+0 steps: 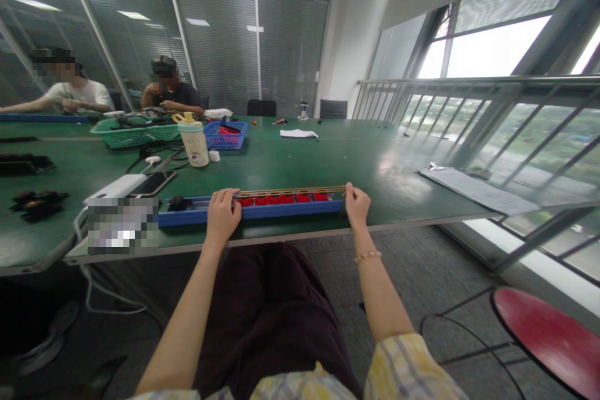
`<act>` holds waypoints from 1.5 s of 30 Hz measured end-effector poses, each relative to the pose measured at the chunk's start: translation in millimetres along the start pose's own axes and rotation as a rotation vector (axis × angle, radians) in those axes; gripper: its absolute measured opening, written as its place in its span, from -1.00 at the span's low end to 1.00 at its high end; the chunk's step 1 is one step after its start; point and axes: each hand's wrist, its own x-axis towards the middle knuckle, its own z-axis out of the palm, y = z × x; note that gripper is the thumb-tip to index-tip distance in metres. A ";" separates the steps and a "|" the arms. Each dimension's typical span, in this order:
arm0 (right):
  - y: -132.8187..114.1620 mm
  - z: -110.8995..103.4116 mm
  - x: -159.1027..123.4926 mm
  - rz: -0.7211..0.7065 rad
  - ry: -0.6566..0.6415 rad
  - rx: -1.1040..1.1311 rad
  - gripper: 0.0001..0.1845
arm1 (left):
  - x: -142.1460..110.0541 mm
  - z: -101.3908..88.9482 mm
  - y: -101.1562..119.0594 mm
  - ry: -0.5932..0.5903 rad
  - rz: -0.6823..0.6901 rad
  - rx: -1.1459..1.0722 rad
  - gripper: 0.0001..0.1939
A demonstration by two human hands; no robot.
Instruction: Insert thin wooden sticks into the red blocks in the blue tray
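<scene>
1. At the far left of my view, a long, shallow blue plastic tray point(290, 210) lies along the near edge of the dark green table point(300, 162), with a small black lump point(178, 203) inside its left end.
2. My left hand point(221, 215) is curled and closed over the tray's far side, gripping a thin tan strip point(290, 190).
3. Bright red plastic blocks point(281, 199) sit in a row in the tray, just below that strip.
4. My right hand point(357, 204) pinches the strip's right end, just past the tray's corner.

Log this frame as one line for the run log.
left hand: end of thin tan strip | right hand: other end | strip along blue tray | red parts in tray
</scene>
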 end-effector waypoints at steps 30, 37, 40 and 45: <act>-9.6 0.1 -1.4 0.015 -0.200 0.243 -0.40 | 0.2 0.0 1.1 0.044 -0.079 -0.027 -0.73; -4.2 3.4 2.4 -0.002 -0.304 0.381 -0.43 | 0.2 -1.7 3.1 0.080 -0.071 -0.028 -0.74; 0.1 5.9 3.8 0.001 -0.321 0.410 -0.42 | -0.2 -0.5 1.6 0.086 -0.081 -0.011 -0.73; 4.2 8.8 3.9 0.073 -0.315 0.441 -0.38 | -0.2 0.1 0.2 0.073 -0.090 -0.013 -0.73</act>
